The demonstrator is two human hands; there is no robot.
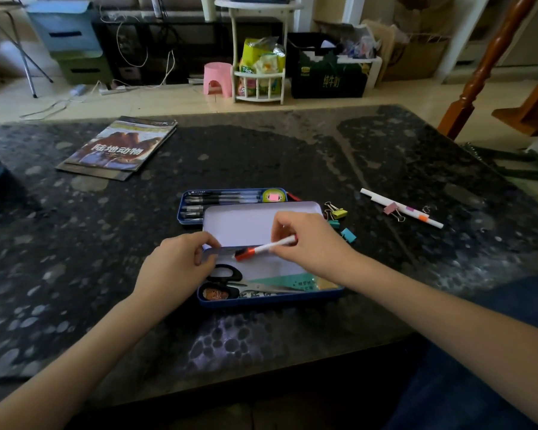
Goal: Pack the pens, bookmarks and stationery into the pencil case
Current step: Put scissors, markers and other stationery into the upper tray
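A blue tin pencil case (271,297) lies open on the dark table, its pale lid (246,221) raised behind. Inside the near tray lie black-handled scissors (230,274) and teal bookmarks (305,283). My right hand (311,243) holds a white pen with an orange-red cap (263,248) low over the tray. My left hand (180,265) pinches the case's left edge. Behind the lid, a second blue tray (193,206) carries several black pens and a roll of tape (273,197).
Several coloured binder clips (339,218) lie right of the case. Farther right are two white pens (401,207) and a pink clip (392,209). Magazines (118,148) rest at the far left. Floor clutter and a wooden post (479,72) stand beyond the table.
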